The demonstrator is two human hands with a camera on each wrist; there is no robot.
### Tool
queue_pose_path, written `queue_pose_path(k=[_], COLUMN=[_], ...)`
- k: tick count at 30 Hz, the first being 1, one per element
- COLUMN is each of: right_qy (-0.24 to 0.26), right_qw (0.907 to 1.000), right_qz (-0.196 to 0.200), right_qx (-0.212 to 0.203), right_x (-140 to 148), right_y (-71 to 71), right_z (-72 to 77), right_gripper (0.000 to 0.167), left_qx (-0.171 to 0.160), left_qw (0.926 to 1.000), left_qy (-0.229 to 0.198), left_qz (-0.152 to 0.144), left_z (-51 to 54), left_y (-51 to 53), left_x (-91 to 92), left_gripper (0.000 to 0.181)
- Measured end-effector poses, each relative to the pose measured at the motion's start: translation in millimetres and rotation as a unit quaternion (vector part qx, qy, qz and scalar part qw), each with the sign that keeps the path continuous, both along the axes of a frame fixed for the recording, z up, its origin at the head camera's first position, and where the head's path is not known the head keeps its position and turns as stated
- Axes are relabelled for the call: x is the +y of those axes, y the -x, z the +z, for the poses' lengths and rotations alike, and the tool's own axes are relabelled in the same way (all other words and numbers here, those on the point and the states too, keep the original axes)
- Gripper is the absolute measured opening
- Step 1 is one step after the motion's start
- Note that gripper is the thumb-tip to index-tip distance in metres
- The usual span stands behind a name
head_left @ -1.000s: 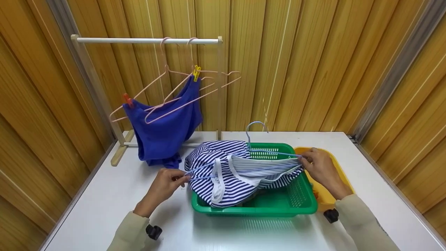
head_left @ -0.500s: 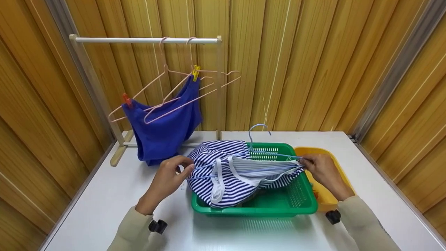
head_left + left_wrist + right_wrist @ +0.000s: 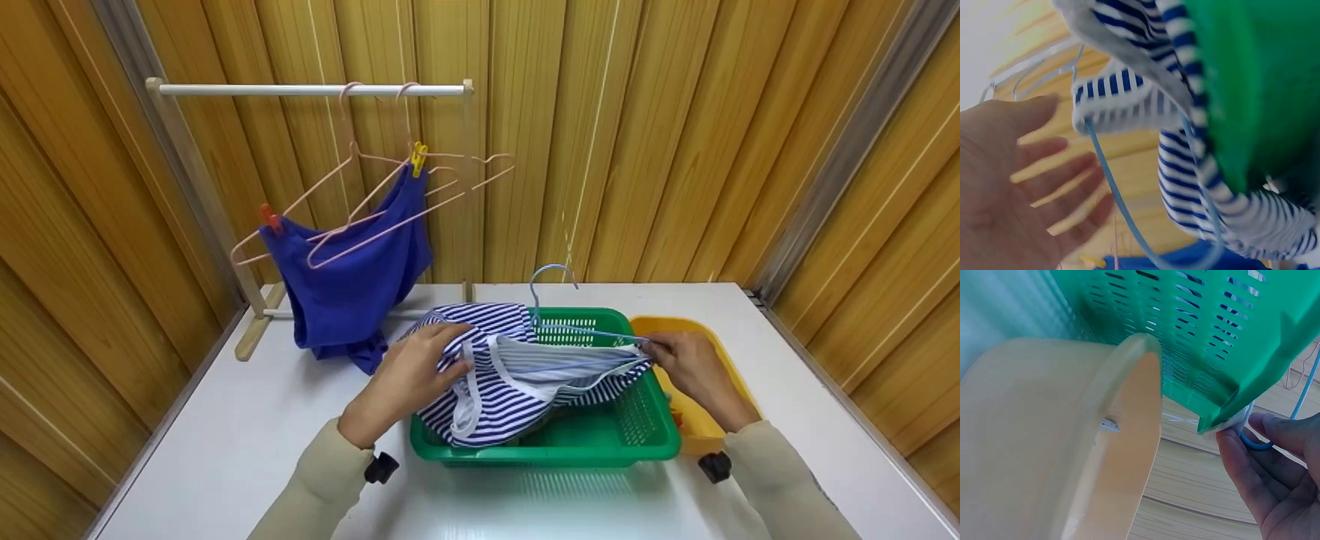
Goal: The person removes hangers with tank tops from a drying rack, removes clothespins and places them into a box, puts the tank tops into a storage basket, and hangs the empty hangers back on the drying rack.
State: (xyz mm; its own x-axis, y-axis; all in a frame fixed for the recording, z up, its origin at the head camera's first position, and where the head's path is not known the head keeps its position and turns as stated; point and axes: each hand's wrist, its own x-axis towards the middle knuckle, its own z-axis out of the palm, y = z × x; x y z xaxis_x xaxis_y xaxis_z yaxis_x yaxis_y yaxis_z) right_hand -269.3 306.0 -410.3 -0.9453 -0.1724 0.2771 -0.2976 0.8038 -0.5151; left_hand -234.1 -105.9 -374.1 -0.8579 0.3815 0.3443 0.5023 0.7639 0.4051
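Note:
A navy-and-white striped sleeveless top (image 3: pixel 510 420) lies over the green basket (image 3: pixel 545 453), a light-blue wire hanger (image 3: pixel 1108 169) running through it. Its hook (image 3: pixel 533 294) points up behind the top. My right hand (image 3: pixel 694 367) pinches the hanger's right end between thumb and fingers, at the basket's right rim; white trim of the top lies there too. Over the top's left side is my left hand (image 3: pixel 412 371), thumb and fingers apart. The left wrist view shows those fingers extended beside the hanger's rounded left end, holding nothing.
A yellow bin (image 3: pixel 739 375) stands against the basket's right side, small items inside. At the back left, a rack (image 3: pixel 255 90) carries pink hangers (image 3: pixel 328 182). A purple-blue garment (image 3: pixel 345 285) hangs there by a red clothespin (image 3: pixel 271 217) and a yellow clothespin (image 3: pixel 418 159).
My left hand let go of the hanger's left end and moved right, over the top's left side. My right hand keeps its pinch on the right end, almost in place.

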Motion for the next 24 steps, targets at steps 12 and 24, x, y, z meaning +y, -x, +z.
queue_pose_path(k=[12,24], right_qy=[-0.006,0.015], right_qw=[1.0,0.9998], right_qz=[0.001,0.006], right_qx=[0.003,-0.015], right_x=[0.0,3.2], right_y=[0.6,0.0], right_z=[-0.5,-0.8], right_gripper=[0.023,0.025], left_qx=[0.01,0.038], left_qw=[0.998,0.9979], left_qy=[0.032,-0.012], left_qz=[-0.053,-0.052], left_z=[-1.9,-3.5], left_y=[13.7,18.0], left_x=[20.2,0.6], left_gripper=[0.02,0.018])
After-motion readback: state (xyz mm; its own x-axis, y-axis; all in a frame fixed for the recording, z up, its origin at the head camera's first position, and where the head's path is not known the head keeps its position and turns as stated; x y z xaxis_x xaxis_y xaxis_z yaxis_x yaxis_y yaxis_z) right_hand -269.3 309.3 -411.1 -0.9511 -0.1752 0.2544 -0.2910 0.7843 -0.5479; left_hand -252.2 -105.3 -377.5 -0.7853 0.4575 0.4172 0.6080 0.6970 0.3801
